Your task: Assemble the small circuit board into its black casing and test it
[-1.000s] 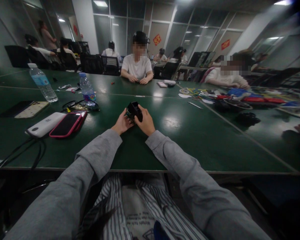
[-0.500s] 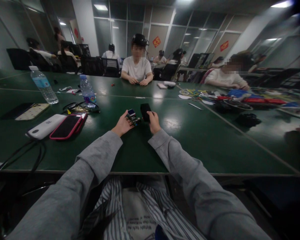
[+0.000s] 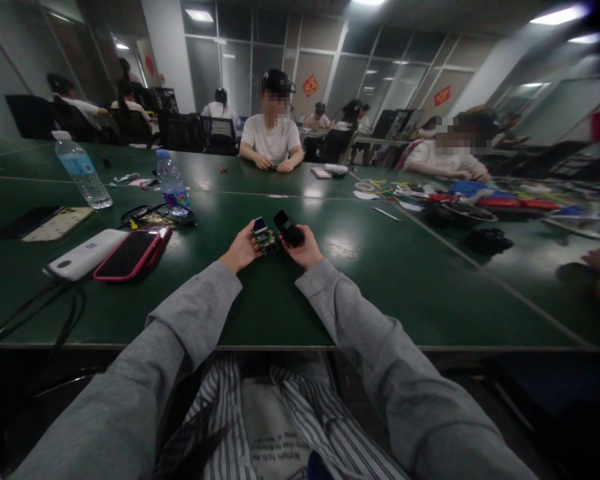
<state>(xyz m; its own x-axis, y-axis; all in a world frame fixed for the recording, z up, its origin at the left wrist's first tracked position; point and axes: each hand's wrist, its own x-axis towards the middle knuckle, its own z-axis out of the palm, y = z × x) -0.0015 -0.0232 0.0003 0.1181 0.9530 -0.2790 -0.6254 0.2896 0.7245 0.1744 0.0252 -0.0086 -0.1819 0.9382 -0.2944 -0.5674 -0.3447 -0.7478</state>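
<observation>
My left hand [image 3: 241, 248] is closed round the side of a small green circuit board [image 3: 265, 241] with a little screen at its upper end. In my right hand [image 3: 306, 247] is a black plastic case [image 3: 287, 228], tilted, with a rectangular opening or window showing on its face. Board and case are side by side above the table, close together; whether they touch I cannot tell. Fingers partly hide the lower part of the case.
On the green table [image 3: 220, 313], to the left, are phones in red cases [image 3: 127, 255], a white device [image 3: 87, 255], a clear bottle [image 3: 171, 183], a taller bottle [image 3: 83, 170] and glasses [image 3: 155, 215]. Cables and tools [image 3: 470, 197] lie right. A person [image 3: 271, 137] sits opposite.
My right hand has turned the black case so that its face with the opening shows. The board has tilted a little more upright in my left hand.
</observation>
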